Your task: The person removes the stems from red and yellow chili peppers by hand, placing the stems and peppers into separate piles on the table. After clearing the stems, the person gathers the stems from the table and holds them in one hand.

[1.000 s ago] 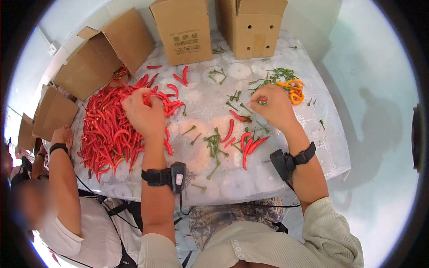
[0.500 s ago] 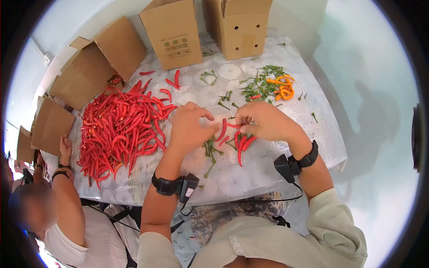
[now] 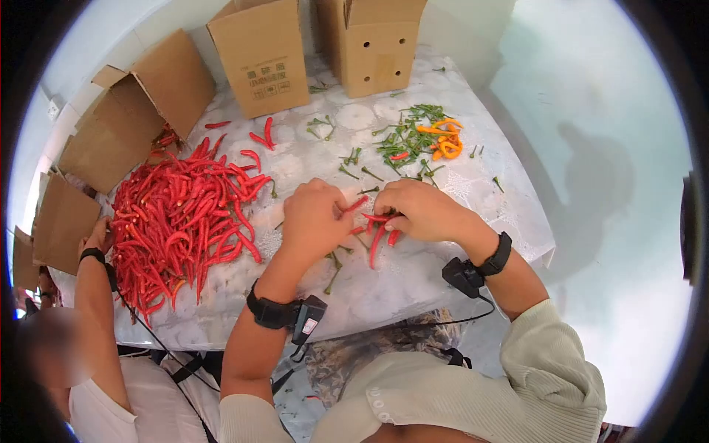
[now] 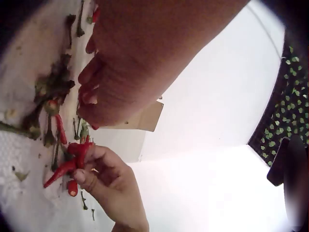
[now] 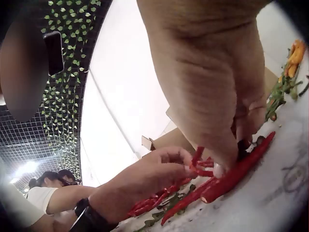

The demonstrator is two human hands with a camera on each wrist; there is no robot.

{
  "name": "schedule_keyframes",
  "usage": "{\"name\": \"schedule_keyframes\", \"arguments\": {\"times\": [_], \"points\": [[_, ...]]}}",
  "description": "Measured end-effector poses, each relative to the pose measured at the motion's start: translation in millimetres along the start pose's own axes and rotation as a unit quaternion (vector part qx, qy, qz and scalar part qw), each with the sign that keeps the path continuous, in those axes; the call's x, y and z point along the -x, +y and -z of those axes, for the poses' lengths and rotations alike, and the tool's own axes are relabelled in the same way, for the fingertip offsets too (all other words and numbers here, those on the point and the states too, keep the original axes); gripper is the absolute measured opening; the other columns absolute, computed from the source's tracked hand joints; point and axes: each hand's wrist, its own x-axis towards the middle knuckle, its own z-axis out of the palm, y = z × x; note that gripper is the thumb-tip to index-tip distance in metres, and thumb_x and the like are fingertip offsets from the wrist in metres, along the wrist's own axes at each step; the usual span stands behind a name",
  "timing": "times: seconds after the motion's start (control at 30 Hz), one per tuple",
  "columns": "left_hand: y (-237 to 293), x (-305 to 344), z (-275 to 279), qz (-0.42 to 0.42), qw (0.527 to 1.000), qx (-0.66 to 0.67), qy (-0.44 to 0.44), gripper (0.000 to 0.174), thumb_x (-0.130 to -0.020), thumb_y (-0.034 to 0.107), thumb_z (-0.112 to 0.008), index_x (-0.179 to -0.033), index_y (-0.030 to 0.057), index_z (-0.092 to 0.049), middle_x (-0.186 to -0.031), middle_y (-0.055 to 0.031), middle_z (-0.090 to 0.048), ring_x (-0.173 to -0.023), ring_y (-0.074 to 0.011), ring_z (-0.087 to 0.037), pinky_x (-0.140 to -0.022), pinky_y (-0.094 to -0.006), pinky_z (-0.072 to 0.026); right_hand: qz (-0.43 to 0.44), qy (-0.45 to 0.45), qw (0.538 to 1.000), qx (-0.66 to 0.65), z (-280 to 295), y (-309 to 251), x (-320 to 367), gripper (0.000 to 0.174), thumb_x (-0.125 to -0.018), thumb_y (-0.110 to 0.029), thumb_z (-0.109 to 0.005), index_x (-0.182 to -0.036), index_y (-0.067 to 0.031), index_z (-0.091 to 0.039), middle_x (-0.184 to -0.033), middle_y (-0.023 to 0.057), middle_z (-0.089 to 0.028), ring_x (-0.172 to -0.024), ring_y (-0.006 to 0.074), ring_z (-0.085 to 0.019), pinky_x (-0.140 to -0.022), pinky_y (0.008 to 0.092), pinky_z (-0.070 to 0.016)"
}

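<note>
While one red chili [image 3: 357,204] is pinched in the left hand's [image 3: 317,215] fingers | more chilies [image 3: 377,218] are pinched by the right hand [image 3: 422,210]

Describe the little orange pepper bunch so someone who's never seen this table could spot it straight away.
On the table, find the cardboard box with four round holes. Just in front, slightly right, lies a pile of green stems. The orange peppers sit at that pile's right edge, their colour setting them apart from the big red heap.
</note>
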Motion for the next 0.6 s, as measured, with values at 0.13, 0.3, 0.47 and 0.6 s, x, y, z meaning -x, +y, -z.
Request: {"name": "schedule_keyframes", "arguments": {"times": [0.13, 0.3, 0.47, 0.6], "points": [[-14, -5, 3, 0.053, 0.989, 0.136, 0.024, 0.024, -0.081, 0.007, -0.061, -0.105, 0.0038, -0.060, -0.092, -0.0105, -0.064, -0.078, -0.0211, -0.062, -0.068, -0.0326, -0.0493, -0.005, 0.049, 0.999, -0.004, -6, 5, 1, 0.021, -0.072, -0.005, -0.073, -0.090, -0.0031, -0.061, -0.087, 0.0120, -0.062, -0.086, 0.0314, -0.060, -0.076, 0.0405, -0.0477], [-11, -9, 3, 0.123, 0.899, 0.419, -0.016, 0.024, -0.090, 0.005, -0.056, -0.114, 0.0042, -0.055, -0.094, -0.0049, -0.062, -0.071, -0.0080, -0.057, -0.062, -0.0219, -0.0458, -0.072, 0.160, 0.972, -0.159, -1, -1, -20, 0.021, -0.075, -0.008, -0.075, -0.089, -0.0024, -0.061, -0.082, 0.0097, -0.065, -0.077, 0.0213, -0.064, -0.069, 0.0325, -0.0504], [1, -9, 12, 0.211, 0.789, 0.570, -0.087, 0.018, -0.092, 0.012, -0.062, -0.110, 0.0080, -0.058, -0.090, 0.0012, -0.059, -0.065, -0.0046, -0.052, -0.055, -0.0175, -0.0400, -0.042, 0.203, 0.949, -0.236, -13, -6, -41, 0.017, -0.077, -0.008, -0.074, -0.090, -0.0027, -0.063, -0.080, 0.0071, -0.067, -0.072, 0.0145, -0.064, -0.065, 0.0285, -0.0506], [-12, -11, 4, 0.163, 0.852, 0.491, -0.085, 0.015, -0.094, 0.018, -0.062, -0.105, 0.0097, -0.057, -0.086, 0.0018, -0.059, -0.068, -0.0054, -0.054, -0.053, -0.0174, -0.0399, -0.010, 0.151, 0.950, -0.272, -23, 5, -40, 0.018, -0.078, -0.008, -0.074, -0.094, -0.0027, -0.067, -0.081, 0.0062, -0.068, -0.072, 0.0134, -0.063, -0.065, 0.0273, -0.0507]]}}
